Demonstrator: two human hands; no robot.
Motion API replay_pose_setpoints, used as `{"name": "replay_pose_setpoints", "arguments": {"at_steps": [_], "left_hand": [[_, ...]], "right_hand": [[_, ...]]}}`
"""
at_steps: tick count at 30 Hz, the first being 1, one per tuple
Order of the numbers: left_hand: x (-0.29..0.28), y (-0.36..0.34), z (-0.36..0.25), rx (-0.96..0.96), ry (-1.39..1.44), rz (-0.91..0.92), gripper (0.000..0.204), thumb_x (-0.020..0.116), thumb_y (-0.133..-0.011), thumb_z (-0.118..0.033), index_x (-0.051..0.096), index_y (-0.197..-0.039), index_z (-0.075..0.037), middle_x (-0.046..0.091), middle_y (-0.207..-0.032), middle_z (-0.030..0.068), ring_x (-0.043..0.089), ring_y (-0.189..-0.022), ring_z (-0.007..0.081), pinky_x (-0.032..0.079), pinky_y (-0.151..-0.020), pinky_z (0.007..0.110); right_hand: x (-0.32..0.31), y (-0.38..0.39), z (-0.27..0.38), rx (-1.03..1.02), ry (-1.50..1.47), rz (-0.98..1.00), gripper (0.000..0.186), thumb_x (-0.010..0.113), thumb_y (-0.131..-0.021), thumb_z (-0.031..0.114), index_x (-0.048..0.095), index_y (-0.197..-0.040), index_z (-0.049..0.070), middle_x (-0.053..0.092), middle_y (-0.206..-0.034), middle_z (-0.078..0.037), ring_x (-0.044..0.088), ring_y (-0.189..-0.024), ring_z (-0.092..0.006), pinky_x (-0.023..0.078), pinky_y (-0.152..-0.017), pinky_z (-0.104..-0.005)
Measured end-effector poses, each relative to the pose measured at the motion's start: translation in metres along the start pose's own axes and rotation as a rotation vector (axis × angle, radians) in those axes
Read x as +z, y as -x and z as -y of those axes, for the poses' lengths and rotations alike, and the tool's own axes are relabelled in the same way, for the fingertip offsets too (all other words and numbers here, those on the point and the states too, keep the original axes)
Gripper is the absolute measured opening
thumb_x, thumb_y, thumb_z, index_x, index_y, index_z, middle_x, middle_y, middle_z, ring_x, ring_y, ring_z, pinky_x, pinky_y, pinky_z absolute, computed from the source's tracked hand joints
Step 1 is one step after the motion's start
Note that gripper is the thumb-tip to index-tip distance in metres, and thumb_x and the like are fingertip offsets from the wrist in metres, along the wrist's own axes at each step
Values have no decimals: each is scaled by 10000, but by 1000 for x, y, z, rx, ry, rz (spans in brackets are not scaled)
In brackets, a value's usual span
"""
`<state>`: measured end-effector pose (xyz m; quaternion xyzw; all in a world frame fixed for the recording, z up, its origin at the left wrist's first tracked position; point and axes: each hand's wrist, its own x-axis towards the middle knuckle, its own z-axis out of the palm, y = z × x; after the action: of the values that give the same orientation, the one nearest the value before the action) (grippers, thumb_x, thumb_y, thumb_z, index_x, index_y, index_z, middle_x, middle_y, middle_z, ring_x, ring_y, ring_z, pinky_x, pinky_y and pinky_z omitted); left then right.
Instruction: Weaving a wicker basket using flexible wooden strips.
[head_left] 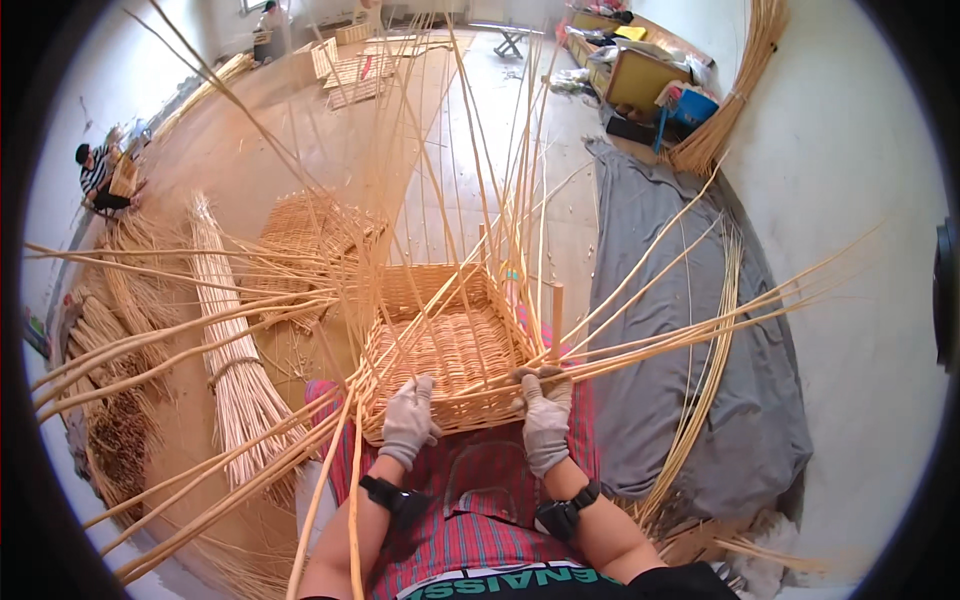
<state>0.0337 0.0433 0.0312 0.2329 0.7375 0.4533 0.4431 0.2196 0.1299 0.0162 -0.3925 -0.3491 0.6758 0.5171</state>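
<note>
A rectangular wicker basket (pixel 440 345), partly woven, rests on my lap with its open side up. Long willow rods (pixel 690 330) fan out from its rim to the left, right and far side. Both hands wear pale work gloves. My left hand (pixel 408 420) is closed on the basket's near wall, left of its middle, thumb over the rim. At the near right corner, my right hand (pixel 547 415) grips the rim where several rods cross. A wooden stake (pixel 557 312) stands at the right side. Some fingertips are hidden behind the wall.
Left lie a tied bundle of peeled rods (pixel 225 340), darker bundles (pixel 120 430) and woven pieces (pixel 310 235). A grey cloth (pixel 680 400) with loose rods covers the floor at right. Another bundle (pixel 735 95) leans on the right wall. A person (pixel 105 180) sits far left.
</note>
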Motion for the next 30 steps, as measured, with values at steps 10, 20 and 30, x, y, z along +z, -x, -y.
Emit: {"name": "replay_pose_setpoints", "arguments": {"at_steps": [10,20,30], "left_hand": [[10,-8,22,111,168,-15,217,660,-981,-232,620,-957,-19,670,-787,43,681,-645,141,565,-582,286],[6,-10,10,194,56,-87,255,746,-922,-256,679,-860,-17,647,-717,9,608,-641,88,546,-541,277],[15,-28,-31,125,-456,-356,651,940,-670,-316,537,-1115,-64,598,-777,35,561,-705,134,496,-653,314]], "right_hand": [[123,-72,25,-1081,1193,647,695,571,-925,-31,307,-1536,170,491,-1418,-276,711,-981,-315,578,-841,-335],[7,-65,16,-654,670,218,454,510,-1012,62,352,-1434,5,644,-998,-129,640,-789,-234,551,-786,-360],[5,-4,24,-444,274,219,141,514,-1055,136,480,-1151,38,584,-748,-61,621,-707,-155,564,-726,-344]]}}
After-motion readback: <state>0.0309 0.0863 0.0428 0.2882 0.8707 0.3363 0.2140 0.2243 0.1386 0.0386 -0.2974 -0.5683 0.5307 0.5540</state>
